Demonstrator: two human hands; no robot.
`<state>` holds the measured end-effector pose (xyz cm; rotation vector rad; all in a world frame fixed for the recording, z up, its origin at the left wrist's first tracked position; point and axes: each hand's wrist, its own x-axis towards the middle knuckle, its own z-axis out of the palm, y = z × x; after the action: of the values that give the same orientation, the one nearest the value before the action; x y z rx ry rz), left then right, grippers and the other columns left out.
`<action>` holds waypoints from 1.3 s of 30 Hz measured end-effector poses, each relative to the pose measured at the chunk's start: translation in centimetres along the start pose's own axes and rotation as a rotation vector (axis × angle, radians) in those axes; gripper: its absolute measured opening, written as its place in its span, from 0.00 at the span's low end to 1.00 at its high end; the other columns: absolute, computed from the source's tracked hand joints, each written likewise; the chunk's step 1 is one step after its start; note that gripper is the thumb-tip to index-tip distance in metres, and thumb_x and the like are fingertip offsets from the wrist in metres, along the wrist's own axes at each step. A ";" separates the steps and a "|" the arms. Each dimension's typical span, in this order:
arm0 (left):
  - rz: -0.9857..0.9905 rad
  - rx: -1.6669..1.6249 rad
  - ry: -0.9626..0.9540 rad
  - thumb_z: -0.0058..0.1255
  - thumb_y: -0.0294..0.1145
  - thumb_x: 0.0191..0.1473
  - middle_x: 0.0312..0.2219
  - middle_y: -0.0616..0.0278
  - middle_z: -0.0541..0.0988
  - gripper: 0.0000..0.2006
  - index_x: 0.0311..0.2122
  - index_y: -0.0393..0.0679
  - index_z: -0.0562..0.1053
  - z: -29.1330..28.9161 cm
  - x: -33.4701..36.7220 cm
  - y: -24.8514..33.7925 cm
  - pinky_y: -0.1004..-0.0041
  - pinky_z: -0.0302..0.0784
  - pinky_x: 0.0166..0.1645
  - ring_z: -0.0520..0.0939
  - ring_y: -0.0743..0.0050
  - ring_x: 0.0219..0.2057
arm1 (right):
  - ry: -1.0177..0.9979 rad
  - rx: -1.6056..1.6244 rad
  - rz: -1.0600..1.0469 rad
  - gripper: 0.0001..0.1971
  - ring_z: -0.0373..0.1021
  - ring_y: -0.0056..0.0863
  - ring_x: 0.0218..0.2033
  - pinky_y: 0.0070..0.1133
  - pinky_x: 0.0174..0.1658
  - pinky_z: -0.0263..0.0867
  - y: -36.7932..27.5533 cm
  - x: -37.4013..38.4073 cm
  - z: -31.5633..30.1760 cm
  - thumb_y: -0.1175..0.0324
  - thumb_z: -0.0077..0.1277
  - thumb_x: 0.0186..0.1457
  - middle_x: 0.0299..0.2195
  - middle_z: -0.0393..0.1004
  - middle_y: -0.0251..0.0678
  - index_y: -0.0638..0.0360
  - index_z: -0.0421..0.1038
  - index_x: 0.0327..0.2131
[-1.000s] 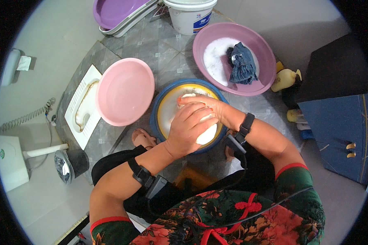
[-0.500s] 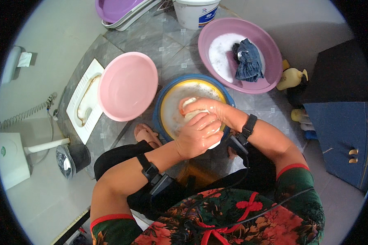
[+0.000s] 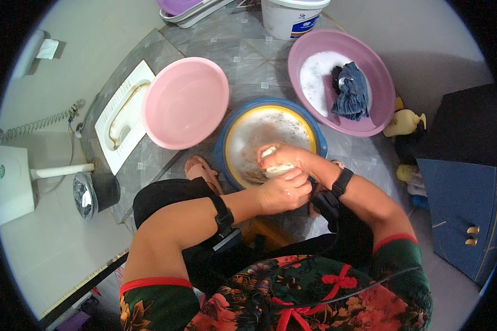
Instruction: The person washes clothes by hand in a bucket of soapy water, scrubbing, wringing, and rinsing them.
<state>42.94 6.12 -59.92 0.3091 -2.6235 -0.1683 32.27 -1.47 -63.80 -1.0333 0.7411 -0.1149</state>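
Above the near side of a blue basin with a yellow inner rim (image 3: 230,122), both hands grip a wet, cream-white piece of cloth (image 3: 279,170). My left hand (image 3: 286,193) is closed on the near part of it, knuckles up. My right hand (image 3: 281,157) has its fingers curled round the far part, and the cloth bulges out between the two hands. What kind of cloth item it is cannot be made out. Foamy, greyish water (image 3: 265,132) with dark specks fills the basin below.
A pink basin (image 3: 188,99) rests partly over a white squat toilet (image 3: 121,121) at the left. Far right, a mauve basin (image 3: 383,118) holds suds and denim (image 3: 352,96). Also around: a white bucket (image 3: 281,19), pump bottle (image 3: 403,122), blue cabinet (image 3: 458,204) and dark bin (image 3: 106,190).
My left hand has closed more tightly and sits lower on the cloth, its fingers now curled in. Both hands have shifted slightly toward me, and the whole view has shifted a little.
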 end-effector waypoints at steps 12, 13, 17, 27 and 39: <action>0.051 -0.021 -0.044 0.46 0.38 0.34 0.29 0.64 0.70 0.07 0.21 0.50 0.73 1.9 -0.5 0.1 0.66 0.65 0.50 0.71 0.64 0.38 | 0.060 -0.052 0.032 0.09 0.65 0.20 0.24 0.20 0.29 0.63 1.7 0.6 -0.2 0.66 0.56 0.38 0.23 0.71 0.29 0.54 0.73 0.27; 0.050 -0.022 -0.044 0.46 0.38 0.34 0.29 0.64 0.71 0.07 0.21 0.50 0.73 1.9 -0.6 0.2 0.66 0.65 0.49 0.71 0.64 0.38 | 0.054 -0.035 0.033 0.09 0.65 0.21 0.24 0.20 0.29 0.63 1.5 0.5 0.1 0.65 0.56 0.38 0.23 0.72 0.29 0.54 0.73 0.28; 0.042 -0.009 -0.056 0.46 0.38 0.34 0.28 0.64 0.72 0.07 0.18 0.49 0.73 1.1 -0.8 0.6 0.66 0.66 0.47 0.71 0.64 0.36 | 0.048 -0.265 0.067 0.12 0.67 0.24 0.26 0.23 0.31 0.64 0.3 0.5 0.9 0.64 0.55 0.38 0.24 0.73 0.32 0.54 0.73 0.30; 0.084 -0.061 0.085 0.49 0.38 0.31 0.29 0.61 0.72 0.10 0.24 0.47 0.74 -1.4 0.8 -1.7 0.62 0.68 0.46 0.72 0.61 0.40 | 0.152 0.101 0.092 0.08 0.68 0.26 0.24 0.26 0.31 0.66 -0.6 -0.1 -1.1 0.63 0.53 0.47 0.22 0.71 0.31 0.52 0.72 0.31; -1.489 -1.106 1.084 0.49 0.47 0.53 0.46 0.49 0.68 0.28 0.53 0.42 0.59 -3.2 -8.5 -16.0 0.60 0.78 0.43 0.73 0.53 0.46 | 0.788 0.853 -0.181 0.30 0.67 0.38 0.45 0.36 0.47 0.68 1.3 1.4 -3.9 0.49 0.46 0.55 0.45 0.67 0.40 0.54 0.54 0.56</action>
<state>54.78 -7.44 -63.81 1.3126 -0.5957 -1.3291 30.61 -4.21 -66.73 -0.1933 1.1536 -0.9508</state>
